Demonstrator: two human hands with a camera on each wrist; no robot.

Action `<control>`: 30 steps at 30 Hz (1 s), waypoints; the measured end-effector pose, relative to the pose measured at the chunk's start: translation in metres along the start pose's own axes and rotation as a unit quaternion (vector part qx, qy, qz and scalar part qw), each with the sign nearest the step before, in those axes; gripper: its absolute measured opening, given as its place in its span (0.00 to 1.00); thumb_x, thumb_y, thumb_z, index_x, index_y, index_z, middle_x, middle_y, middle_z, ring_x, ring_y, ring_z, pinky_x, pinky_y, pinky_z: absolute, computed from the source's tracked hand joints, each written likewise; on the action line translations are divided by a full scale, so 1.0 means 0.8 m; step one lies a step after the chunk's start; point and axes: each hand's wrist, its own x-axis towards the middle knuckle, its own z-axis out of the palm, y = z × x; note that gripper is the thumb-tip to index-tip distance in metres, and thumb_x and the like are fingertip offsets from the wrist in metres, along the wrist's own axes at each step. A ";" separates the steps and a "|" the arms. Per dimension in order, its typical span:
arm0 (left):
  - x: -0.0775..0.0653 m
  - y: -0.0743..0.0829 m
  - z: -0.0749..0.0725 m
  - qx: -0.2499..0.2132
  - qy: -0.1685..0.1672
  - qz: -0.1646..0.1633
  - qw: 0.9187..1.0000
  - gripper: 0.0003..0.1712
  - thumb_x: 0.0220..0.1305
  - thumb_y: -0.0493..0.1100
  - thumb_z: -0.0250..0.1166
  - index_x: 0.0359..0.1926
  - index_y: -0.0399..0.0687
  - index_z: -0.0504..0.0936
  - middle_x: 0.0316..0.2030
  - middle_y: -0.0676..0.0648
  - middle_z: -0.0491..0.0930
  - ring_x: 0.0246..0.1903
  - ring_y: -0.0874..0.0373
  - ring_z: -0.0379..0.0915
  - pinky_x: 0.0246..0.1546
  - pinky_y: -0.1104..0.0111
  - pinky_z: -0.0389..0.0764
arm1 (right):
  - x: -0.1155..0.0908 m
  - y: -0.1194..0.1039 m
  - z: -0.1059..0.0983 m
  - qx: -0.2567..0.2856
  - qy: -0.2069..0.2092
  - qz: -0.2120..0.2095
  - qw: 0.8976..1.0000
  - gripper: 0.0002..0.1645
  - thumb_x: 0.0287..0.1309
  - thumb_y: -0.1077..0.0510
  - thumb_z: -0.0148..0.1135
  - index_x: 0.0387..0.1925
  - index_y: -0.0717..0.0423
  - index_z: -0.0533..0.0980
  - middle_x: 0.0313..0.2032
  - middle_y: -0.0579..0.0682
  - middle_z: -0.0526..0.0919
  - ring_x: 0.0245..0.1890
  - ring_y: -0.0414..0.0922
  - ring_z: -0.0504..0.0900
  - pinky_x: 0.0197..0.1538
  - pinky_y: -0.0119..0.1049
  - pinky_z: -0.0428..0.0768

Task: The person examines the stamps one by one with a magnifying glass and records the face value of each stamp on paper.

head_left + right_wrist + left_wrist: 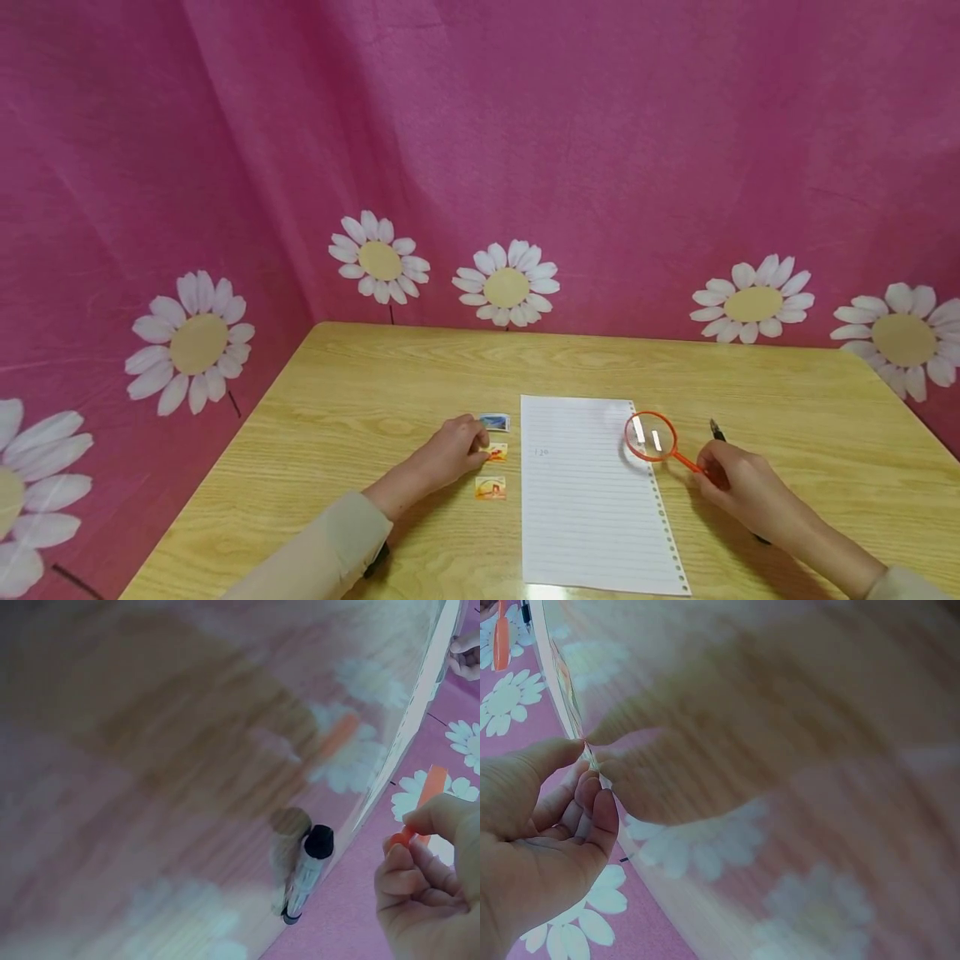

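Observation:
My left hand (pixel 452 450) has its thumb and fingertips down on the left edge of the middle one of three small stamps, an orange-and-yellow stamp (pixel 498 452). A blue stamp (pixel 495 422) lies beyond it and another yellow-orange stamp (pixel 491 488) nearer to me. In the left wrist view the thumb and index finger of the left hand (pixel 551 817) nearly meet at the tabletop. My right hand (pixel 750 487) grips the handle of an orange magnifying glass (pixel 677 456), its lens over the right edge of the lined paper (pixel 588 500). Small handwriting shows on the sheet's left side.
A pen (pixel 717 432) with a metal nib lies on the wooden table (pixel 405 358), partly hidden behind the right hand. Part of a black object (pixel 377 560) shows beside the left sleeve. A pink curtain (pixel 570 150) with daisies stands behind the table.

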 end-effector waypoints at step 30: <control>0.002 -0.004 0.000 0.006 0.000 0.012 1.000 0.04 0.60 0.34 0.67 0.33 0.38 0.79 0.30 0.47 0.75 0.30 0.61 0.68 0.32 0.72 0.72 | 0.024 0.000 0.017 0.006 0.021 -0.113 0.993 0.20 0.39 0.66 0.78 0.28 0.53 0.72 0.24 0.35 0.70 0.24 0.24 0.64 0.24 0.18 0.63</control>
